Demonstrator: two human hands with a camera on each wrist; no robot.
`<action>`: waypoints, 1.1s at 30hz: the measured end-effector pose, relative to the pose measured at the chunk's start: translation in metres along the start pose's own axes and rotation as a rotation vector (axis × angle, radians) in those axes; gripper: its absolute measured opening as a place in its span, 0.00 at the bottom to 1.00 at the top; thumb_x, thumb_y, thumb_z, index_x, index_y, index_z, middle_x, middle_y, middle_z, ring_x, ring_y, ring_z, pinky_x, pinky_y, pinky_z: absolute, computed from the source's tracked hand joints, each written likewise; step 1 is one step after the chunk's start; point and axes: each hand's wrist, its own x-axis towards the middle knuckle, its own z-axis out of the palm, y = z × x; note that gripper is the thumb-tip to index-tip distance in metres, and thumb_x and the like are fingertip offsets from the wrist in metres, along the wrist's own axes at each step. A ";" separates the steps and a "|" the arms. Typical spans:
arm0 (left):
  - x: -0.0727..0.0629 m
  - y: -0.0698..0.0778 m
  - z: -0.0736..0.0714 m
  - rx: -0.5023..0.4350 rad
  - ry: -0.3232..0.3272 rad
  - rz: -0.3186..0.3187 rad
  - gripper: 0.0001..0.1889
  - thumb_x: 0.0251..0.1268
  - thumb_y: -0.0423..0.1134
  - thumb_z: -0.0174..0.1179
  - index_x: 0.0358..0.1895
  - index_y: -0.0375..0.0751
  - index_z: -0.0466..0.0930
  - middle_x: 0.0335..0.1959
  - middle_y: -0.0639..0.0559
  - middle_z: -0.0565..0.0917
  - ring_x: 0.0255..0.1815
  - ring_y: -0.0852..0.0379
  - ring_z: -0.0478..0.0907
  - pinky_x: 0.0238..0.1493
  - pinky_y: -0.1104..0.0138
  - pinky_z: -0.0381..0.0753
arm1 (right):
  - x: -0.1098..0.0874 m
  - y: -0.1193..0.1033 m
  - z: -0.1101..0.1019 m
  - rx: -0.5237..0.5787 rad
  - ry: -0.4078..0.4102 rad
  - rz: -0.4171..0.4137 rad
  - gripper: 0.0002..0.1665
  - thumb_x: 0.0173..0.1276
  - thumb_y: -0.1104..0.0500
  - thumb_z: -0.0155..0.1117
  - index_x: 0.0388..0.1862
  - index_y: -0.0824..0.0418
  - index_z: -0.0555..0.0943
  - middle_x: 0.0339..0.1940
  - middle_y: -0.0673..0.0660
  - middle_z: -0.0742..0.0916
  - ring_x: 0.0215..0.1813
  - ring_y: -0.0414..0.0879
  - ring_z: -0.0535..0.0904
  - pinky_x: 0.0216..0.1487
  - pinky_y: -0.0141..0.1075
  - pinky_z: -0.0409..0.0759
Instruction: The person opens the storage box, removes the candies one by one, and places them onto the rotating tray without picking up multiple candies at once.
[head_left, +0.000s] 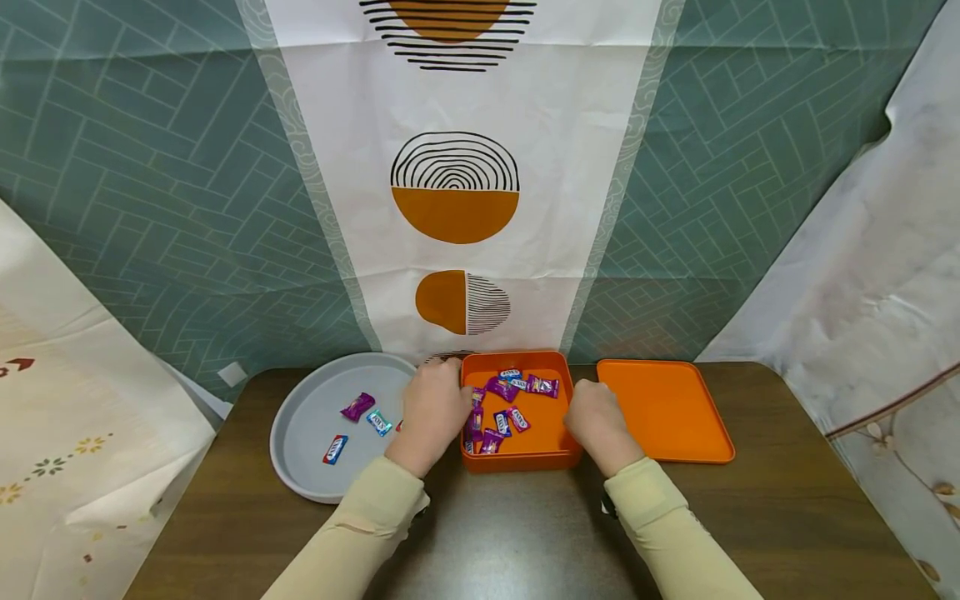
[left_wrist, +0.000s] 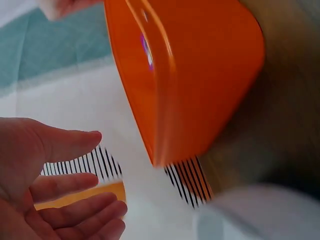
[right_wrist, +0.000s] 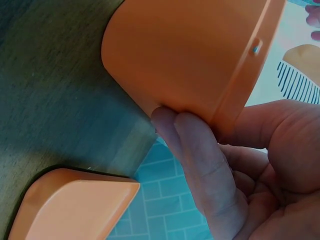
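Observation:
An orange rectangular box (head_left: 551, 425) stands on the table with several small wrapped candies in it, among them a purple-wrapped candy (head_left: 542, 386) and a pink-wrapped candy (head_left: 518, 418). My right hand (head_left: 603, 425) grips the box's right side; in the right wrist view its thumb and fingers (right_wrist: 197, 145) pinch the wall near the rim. My left hand (head_left: 431, 408) is over the gap between the box and a round grey tray (head_left: 300, 417). Its fingers (left_wrist: 80, 212) look loosely bent and apart from the box in the left wrist view, with nothing between them.
On the grey tray lie a purple candy (head_left: 357, 407), a light blue candy (head_left: 378, 422) and a red-and-blue candy (head_left: 335, 449). An orange lid (head_left: 663, 408) lies flat right of the box. Patterned cloth (head_left: 570, 167) hangs behind the brown table (head_left: 495, 533).

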 end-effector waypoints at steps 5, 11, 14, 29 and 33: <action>-0.007 0.021 0.009 -0.019 -0.070 0.067 0.19 0.53 0.44 0.66 0.46 0.38 0.79 0.37 0.42 0.80 0.39 0.47 0.78 0.45 0.56 0.82 | 0.000 0.001 0.000 -0.014 0.009 -0.006 0.16 0.54 0.60 0.68 0.37 0.70 0.78 0.24 0.60 0.81 0.21 0.50 0.74 0.18 0.32 0.74; -0.013 0.034 0.026 -0.030 -0.177 0.081 0.20 0.50 0.45 0.68 0.45 0.37 0.80 0.36 0.43 0.82 0.34 0.49 0.78 0.43 0.57 0.83 | 0.001 0.001 0.002 -0.013 0.002 0.002 0.17 0.54 0.60 0.68 0.39 0.70 0.78 0.23 0.59 0.80 0.21 0.49 0.74 0.18 0.31 0.74; -0.015 0.037 0.034 -0.022 -0.227 0.071 0.22 0.48 0.45 0.70 0.45 0.38 0.80 0.37 0.44 0.84 0.33 0.50 0.79 0.41 0.57 0.83 | 0.002 0.001 0.003 -0.013 -0.003 0.004 0.19 0.54 0.59 0.69 0.40 0.70 0.78 0.24 0.59 0.80 0.21 0.49 0.74 0.18 0.31 0.74; -0.022 0.036 0.049 0.047 -0.301 0.110 0.15 0.40 0.38 0.71 0.35 0.38 0.81 0.28 0.46 0.82 0.24 0.51 0.76 0.32 0.57 0.83 | 0.000 0.000 0.002 -0.015 0.003 0.002 0.19 0.53 0.59 0.70 0.40 0.71 0.79 0.24 0.60 0.81 0.21 0.49 0.74 0.19 0.32 0.74; -0.021 0.035 0.052 -0.025 -0.331 0.083 0.15 0.42 0.34 0.71 0.37 0.37 0.80 0.29 0.46 0.81 0.25 0.53 0.75 0.34 0.60 0.83 | 0.001 0.000 0.002 -0.019 0.010 -0.002 0.18 0.52 0.60 0.70 0.38 0.71 0.79 0.24 0.60 0.81 0.20 0.49 0.74 0.18 0.31 0.74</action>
